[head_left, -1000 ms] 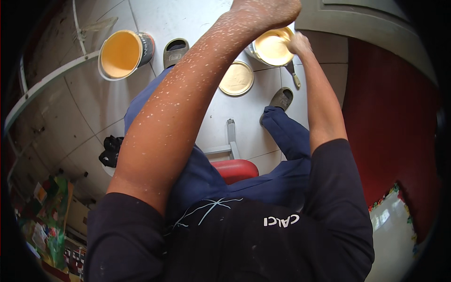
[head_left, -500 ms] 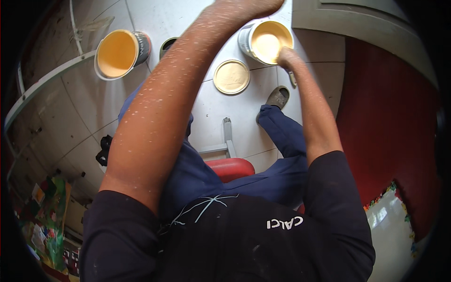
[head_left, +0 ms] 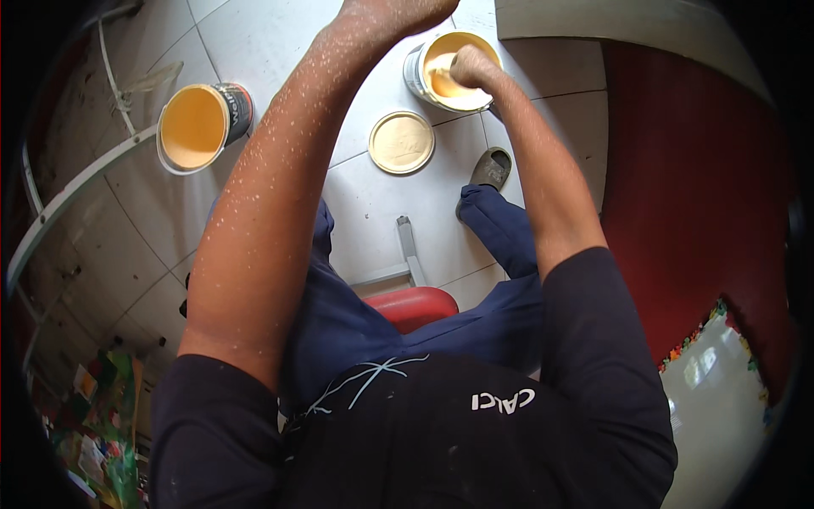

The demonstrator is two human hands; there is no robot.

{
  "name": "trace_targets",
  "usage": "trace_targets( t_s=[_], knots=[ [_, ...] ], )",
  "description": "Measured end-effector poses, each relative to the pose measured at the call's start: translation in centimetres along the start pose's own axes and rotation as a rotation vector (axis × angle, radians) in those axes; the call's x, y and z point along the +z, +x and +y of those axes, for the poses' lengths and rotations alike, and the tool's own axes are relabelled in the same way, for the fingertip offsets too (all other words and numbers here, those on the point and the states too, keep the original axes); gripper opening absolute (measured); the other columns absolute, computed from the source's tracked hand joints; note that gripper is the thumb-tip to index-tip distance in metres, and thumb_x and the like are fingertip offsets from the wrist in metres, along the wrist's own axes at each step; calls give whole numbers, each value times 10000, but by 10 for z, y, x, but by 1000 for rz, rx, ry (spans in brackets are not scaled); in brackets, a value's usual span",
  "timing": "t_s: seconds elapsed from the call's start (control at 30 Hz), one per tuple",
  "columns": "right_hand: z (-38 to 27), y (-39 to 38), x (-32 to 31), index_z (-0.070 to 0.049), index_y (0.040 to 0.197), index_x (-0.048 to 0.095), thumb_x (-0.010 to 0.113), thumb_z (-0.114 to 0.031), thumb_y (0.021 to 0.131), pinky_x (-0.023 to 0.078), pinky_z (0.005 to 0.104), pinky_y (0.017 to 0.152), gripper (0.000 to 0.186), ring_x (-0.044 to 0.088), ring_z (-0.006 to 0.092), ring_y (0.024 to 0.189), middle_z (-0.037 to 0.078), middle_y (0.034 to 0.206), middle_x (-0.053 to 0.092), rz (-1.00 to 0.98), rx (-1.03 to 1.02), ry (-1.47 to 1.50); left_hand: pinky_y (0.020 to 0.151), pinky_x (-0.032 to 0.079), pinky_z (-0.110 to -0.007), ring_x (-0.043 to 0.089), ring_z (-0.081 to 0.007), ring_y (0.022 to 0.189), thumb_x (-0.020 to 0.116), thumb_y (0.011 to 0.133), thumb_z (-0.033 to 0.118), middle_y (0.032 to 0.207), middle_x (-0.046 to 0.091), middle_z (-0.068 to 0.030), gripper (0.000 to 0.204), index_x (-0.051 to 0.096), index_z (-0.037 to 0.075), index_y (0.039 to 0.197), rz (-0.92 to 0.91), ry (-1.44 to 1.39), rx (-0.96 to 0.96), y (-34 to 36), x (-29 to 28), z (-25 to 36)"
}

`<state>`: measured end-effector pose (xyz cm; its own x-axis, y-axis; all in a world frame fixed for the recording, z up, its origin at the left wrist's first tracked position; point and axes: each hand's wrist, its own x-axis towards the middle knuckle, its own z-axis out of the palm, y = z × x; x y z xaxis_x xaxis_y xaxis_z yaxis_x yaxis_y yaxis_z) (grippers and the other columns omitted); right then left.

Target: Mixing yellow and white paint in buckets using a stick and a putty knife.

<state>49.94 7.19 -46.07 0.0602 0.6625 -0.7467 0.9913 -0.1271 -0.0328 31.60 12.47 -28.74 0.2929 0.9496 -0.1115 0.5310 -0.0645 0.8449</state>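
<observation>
1. My right hand (head_left: 475,64) works at the mouth of a bucket (head_left: 415,75) of pale yellow material, fingers hidden.
2. My left hand (head_left: 405,10) reaches the view's top edge, fingers cut off, its forearm speckled white.
3. A round cream lid (head_left: 401,142) lies near that bucket on the tiled floor (head_left: 352,208); a second bucket (head_left: 238,106), orange inside, stands well apart at left.

Left arm (head_left: 254,220) stretched forward, speckled white, right arm (head_left: 553,170) extended, right hand (head_left: 475,66) turned inward

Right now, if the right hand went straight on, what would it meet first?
The right hand would probably meet the inside of the bucket under it; how soon, depth leaves unclear.
</observation>
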Motion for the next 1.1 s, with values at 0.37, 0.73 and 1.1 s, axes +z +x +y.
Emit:
trace_targets(
  t_s=[0.37,0.73,1.1],
  knots=[
    [3,2,7,-16,857,689,586,-228,773,510,392,704,251,651,319,748,210,874,652,9,34,3,954,402,-429,546,-416,1044,419,865,267,1043,588,-301,434,594,-90,1040,-3,-18,-12,-3,-5,6],
    [3,-12,-10,-29,957,683,603,-163,752,485,368,841,258,637,272,946,218,1020,628,-29,-63,-20,960,396,-429,539,-410,1056,409,873,268,1065,578,-304,438,587,-95,1043,-32,17,-49,-4,-14,-1],
    [-2,-10,-7,12,947,670,577,-163,783,500,385,776,258,650,288,886,208,924,656,-37,-2,15,950,405,-428,550,-416,1031,404,875,253,1036,592,-296,428,587,-89,1053,3,14,23,-8,-17,8]
  ],
)
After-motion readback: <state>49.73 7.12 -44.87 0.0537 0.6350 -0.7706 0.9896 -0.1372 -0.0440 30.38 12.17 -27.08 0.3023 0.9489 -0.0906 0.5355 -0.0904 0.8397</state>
